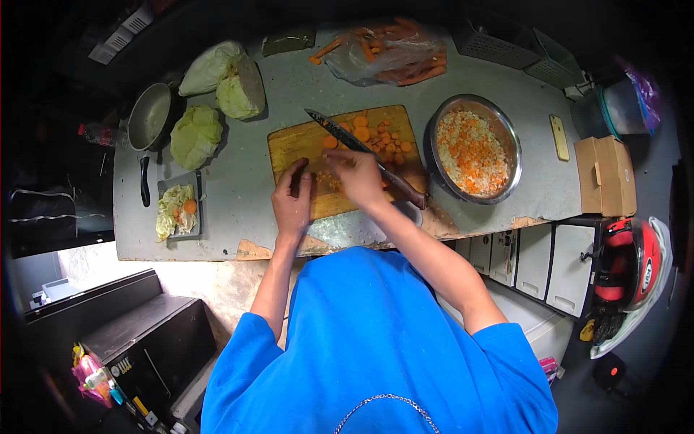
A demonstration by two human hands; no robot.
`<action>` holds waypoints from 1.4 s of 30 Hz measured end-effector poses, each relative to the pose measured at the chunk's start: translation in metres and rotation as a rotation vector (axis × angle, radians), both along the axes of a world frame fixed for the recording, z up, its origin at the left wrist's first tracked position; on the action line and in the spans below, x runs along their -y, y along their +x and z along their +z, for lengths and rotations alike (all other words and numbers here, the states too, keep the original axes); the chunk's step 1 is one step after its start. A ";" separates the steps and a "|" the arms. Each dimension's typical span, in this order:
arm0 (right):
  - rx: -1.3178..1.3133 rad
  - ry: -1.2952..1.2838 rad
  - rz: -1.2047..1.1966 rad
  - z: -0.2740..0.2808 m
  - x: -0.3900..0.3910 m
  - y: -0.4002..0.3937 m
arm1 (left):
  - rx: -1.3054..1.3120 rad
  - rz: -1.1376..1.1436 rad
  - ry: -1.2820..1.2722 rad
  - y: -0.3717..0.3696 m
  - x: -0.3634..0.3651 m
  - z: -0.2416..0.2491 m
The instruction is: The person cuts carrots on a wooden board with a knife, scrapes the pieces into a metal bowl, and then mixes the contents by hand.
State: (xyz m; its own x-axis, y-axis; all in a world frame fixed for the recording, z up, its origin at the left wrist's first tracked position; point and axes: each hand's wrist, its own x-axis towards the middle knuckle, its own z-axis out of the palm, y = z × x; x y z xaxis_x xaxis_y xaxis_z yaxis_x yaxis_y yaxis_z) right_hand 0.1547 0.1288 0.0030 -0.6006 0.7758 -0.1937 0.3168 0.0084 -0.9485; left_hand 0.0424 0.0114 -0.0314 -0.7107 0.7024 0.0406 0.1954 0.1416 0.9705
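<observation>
A wooden cutting board [289,141] lies on the grey counter [238,188] and carries several orange carrot slices [379,137]. My left hand [292,206] rests on the board's near edge, its fingers curled onto a small heap of carrot pieces [323,181]. My right hand [356,177] meets it from the right, fingers bent down on the same pieces. A long knife [329,126] lies diagonally on the board. Its blade points to the far left, and its dark handle [408,194] sticks out beside my right wrist, ungripped.
A metal bowl [508,130] of chopped vegetables stands right of the board. A bag of carrots [390,50] lies behind it. Cabbage pieces [195,134], a pot [148,116] and a small tray of scraps [177,210] are at the left. A phone [559,137], a cardboard box [606,173] and a helmet [636,264] are at the right.
</observation>
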 end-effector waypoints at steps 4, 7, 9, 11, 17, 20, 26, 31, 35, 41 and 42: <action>-0.371 -0.528 -0.220 0.025 -0.037 0.025 | -0.217 -0.122 -0.002 0.002 0.000 0.000; -0.380 -0.389 -0.273 0.059 -0.073 0.080 | -0.282 -0.146 -0.042 0.001 -0.001 -0.008; -0.330 -0.058 -0.378 0.082 -0.089 0.116 | -0.271 -0.141 -0.055 0.000 -0.002 -0.010; 0.195 0.301 -0.331 0.099 -0.109 0.152 | -0.272 -0.125 -0.080 0.003 -0.005 -0.008; 0.448 0.392 -0.096 0.073 -0.138 0.201 | -0.305 -0.089 -0.091 0.003 -0.007 -0.007; 0.345 0.433 -0.132 0.072 -0.138 0.206 | -0.190 -0.080 -0.074 0.002 -0.003 -0.012; 0.592 0.731 -0.139 0.073 -0.131 0.191 | -0.069 -0.004 -0.075 0.001 0.000 -0.003; 0.128 0.794 -0.130 0.085 -0.066 0.108 | -0.058 -0.041 -0.069 0.000 0.002 -0.009; -0.028 0.576 0.186 0.036 0.018 0.057 | -0.336 -0.114 -0.067 0.007 0.002 0.007; 0.113 0.744 0.287 -0.032 0.050 0.043 | -0.151 -0.019 0.044 0.001 0.004 -0.002; 0.112 0.746 0.297 -0.035 0.051 0.037 | -0.149 -0.009 0.045 0.001 0.005 -0.002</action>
State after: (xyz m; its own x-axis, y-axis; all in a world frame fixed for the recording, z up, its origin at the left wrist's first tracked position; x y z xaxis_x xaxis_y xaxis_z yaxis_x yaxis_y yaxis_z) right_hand 0.1920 0.0777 -0.0320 -0.8094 0.5357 0.2407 0.2945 0.7248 -0.6228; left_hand 0.0432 0.0065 -0.0337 -0.6883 0.7035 0.1767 0.3390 0.0966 0.9358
